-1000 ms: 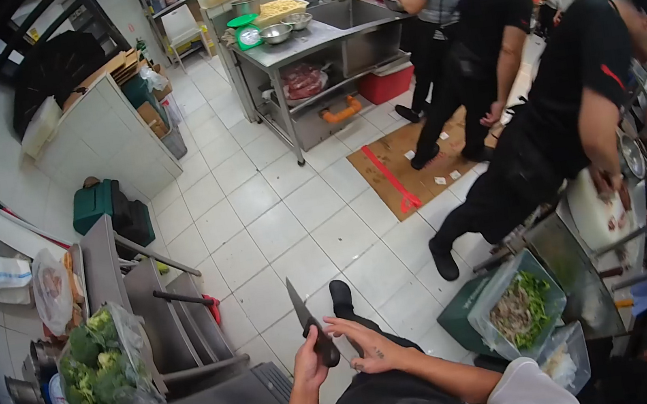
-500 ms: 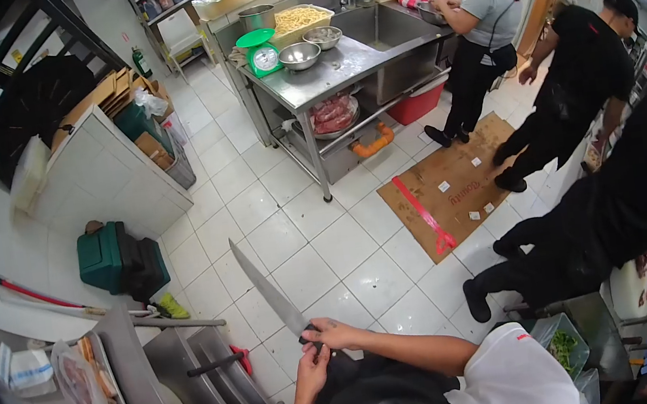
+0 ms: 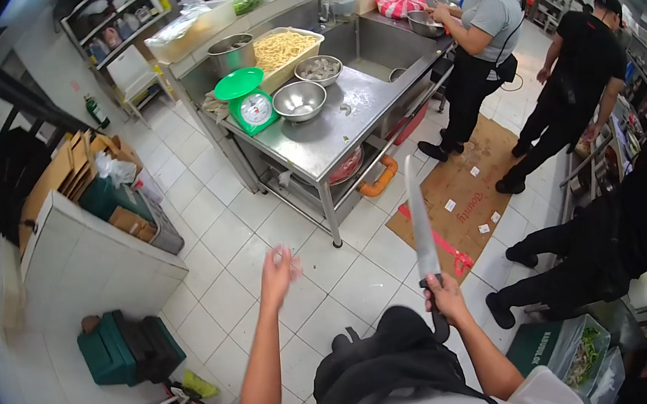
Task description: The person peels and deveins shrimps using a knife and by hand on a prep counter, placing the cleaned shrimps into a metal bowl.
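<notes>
**One knife upright in the right hand, left hand raised and bare**

The right hand is clenched round the dark handle of a single long knife, its blade standing nearly upright above the fist, tip toward the steel desk. The grip is full, fingers wrapped about the handle. The left hand is lifted well apart from the knife, fingers loosely spread and holding nothing; it is blurred, so the exact finger pose is hard to make out.

Below both hands lies the white tiled floor. Ahead, the desk carries one green scale, two round metal bowls, one tall pot and one tray of pale noodles. A sink adjoins it on the right.

Three other people are in view: one in a grey top standing at the sink, one in black beside a flat sheet of cardboard on the floor, and a third in black bent at the right edge. At lower right a clear tub of greens rests on a green crate. At lower left sits one green box against a tiled half-wall.
</notes>
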A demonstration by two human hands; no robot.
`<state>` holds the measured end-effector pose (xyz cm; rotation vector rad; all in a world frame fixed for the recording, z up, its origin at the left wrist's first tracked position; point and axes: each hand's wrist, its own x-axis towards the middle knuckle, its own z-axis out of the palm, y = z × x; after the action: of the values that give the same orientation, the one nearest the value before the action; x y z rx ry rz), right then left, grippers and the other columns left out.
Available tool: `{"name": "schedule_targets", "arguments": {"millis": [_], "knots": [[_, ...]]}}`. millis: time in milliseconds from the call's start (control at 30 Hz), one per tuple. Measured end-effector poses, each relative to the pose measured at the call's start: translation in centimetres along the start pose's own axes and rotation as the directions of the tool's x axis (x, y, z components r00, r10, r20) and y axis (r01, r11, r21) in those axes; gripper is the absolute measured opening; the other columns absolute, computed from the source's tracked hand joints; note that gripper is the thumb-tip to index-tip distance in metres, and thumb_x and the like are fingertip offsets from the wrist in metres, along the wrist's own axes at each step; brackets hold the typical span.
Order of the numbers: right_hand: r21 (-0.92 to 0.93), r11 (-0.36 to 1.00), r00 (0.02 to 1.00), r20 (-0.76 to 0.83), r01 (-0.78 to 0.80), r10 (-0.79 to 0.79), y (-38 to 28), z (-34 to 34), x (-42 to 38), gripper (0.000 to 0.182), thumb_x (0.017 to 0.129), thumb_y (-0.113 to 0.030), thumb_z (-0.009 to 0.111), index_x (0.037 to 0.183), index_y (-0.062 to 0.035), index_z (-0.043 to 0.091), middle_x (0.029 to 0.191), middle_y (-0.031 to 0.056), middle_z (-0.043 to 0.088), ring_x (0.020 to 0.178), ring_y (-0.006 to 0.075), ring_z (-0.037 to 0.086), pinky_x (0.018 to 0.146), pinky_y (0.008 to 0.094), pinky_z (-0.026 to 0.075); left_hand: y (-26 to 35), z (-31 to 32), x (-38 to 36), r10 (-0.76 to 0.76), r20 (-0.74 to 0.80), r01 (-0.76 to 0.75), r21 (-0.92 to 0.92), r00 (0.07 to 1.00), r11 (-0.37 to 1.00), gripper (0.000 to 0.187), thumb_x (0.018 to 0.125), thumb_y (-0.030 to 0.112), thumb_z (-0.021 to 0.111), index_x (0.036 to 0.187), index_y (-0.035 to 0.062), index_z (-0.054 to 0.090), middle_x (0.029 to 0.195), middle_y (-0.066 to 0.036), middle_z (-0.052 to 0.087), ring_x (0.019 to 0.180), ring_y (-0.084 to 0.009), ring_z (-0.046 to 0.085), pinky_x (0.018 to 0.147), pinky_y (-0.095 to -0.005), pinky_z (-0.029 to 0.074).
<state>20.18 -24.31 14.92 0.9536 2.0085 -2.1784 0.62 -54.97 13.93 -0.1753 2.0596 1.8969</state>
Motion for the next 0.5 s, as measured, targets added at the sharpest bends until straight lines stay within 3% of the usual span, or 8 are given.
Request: {"name": "schedule_targets", "arguments": {"millis": [33,200,233,300,333,367,433,500], "knots": [[0.010,1.000,0.999,-0.048,0.017,-0.016,-0.6,0.1,0.4,0.032,0.095,-0.035,0.054,0.092,-0.0030,0.049,0.065,0.0034,0.052,0.046,0.0127,0.050,0.043,0.0270,0.044,2.2,0.5,4.0,0.010,-0.003,-0.010,-0.008,1.000,1.000,0.067,0.092,0.046,0.055,0.136,0.0028,0.030,0.097,-0.015,0.064,0.068,-0.0176,0.064,0.059,-0.0276,0.049],[-0.004,1.000,0.979,-0.204,0.030,-0.030,-3.8,0.8,5.1,0.026,0.095,-0.027,0.054,0.088,-0.0014,0.051,0.059,0.0028,0.051,0.042,0.0118,0.049,0.040,0.0264,0.041,11.1,5.5,23.7,0.000,0.020,0.002,-0.089,1.000,0.996,0.103,0.082,0.058,0.062,0.143,0.0014,0.001,0.110,-0.028,0.058,0.075,-0.0278,0.067,0.058,-0.0305,0.051],[-0.047,0.998,0.976,-0.213,0.041,-0.050,-4.2,0.6,6.6,0.027,0.095,-0.027,0.055,0.088,-0.0014,0.052,0.058,0.0028,0.051,0.043,0.0117,0.049,0.040,0.0265,0.041,11.5,6.5,27.9,-0.006,-0.003,0.006,-0.118,1.000,0.993,0.103,0.082,0.052,0.065,0.141,-0.0010,-0.002,0.105,-0.031,0.056,0.070,-0.0298,0.067,0.050,-0.0309,0.052],[-0.114,0.991,0.971,-0.220,0.065,-0.089,-4.5,0.3,10.0,0.026,0.093,-0.025,0.057,0.085,-0.0010,0.051,0.058,0.0036,0.052,0.044,0.0122,0.051,0.042,0.0269,0.041,12.6,8.1,34.1,-0.093,-0.025,0.090,-0.108,0.995,0.990,0.102,0.082,0.050,0.066,0.139,-0.0032,-0.001,0.107,-0.034,0.055,0.072,-0.0320,0.068,0.052,-0.0323,0.054],[-0.083,0.995,0.977,-0.201,0.058,-0.074,-4.8,0.2,11.6,0.027,0.093,-0.025,0.058,0.084,-0.0009,0.051,0.058,0.0038,0.052,0.044,0.0123,0.051,0.042,0.0270,0.042,13.1,9.0,36.0,-0.124,-0.096,0.113,-0.119,0.988,0.986,0.093,0.084,0.048,0.063,0.136,-0.0083,0.011,0.105,-0.035,0.056,0.072,-0.0330,0.068,0.051,-0.0308,0.054],[-0.047,0.997,0.982,-0.180,0.056,-0.063,-5.4,0.1,13.4,0.027,0.093,-0.025,0.058,0.084,-0.0008,0.051,0.058,0.0041,0.052,0.044,0.0123,0.051,0.042,0.0270,0.042,11.0,8.2,39.8,-0.099,0.008,0.099,-0.128,0.995,0.987,0.072,0.089,0.041,0.058,0.127,-0.0121,0.028,0.100,-0.033,0.059,0.070,-0.0334,0.068,0.047,-0.0276,0.053],[-0.019,1.000,0.983,-0.181,0.023,-0.026,-5.9,0.3,16.1,0.028,0.092,-0.025,0.059,0.084,-0.0001,0.051,0.058,0.0044,0.052,0.045,0.0123,0.051,0.043,0.0269,0.042,10.9,8.6,41.5,-0.201,0.069,0.212,-0.256,0.977,0.943,0.044,0.092,0.025,0.051,0.116,-0.0110,0.044,0.092,-0.028,0.063,0.065,-0.0288,0.068,0.044,-0.0251,0.050],[0.080,0.997,0.990,-0.144,-0.003,0.014,-7.2,0.6,19.1,0.029,0.092,-0.026,0.059,0.084,0.0003,0.052,0.058,0.0045,0.052,0.046,0.0122,0.051,0.044,0.0266,0.042,10.4,8.3,43.3,-0.117,0.016,0.118,-0.045,0.993,0.992,0.030,0.089,0.012,0.045,0.111,-0.0069,0.050,0.087,-0.022,0.066,0.062,-0.0235,0.068,0.044,-0.0245,0.049]]}}
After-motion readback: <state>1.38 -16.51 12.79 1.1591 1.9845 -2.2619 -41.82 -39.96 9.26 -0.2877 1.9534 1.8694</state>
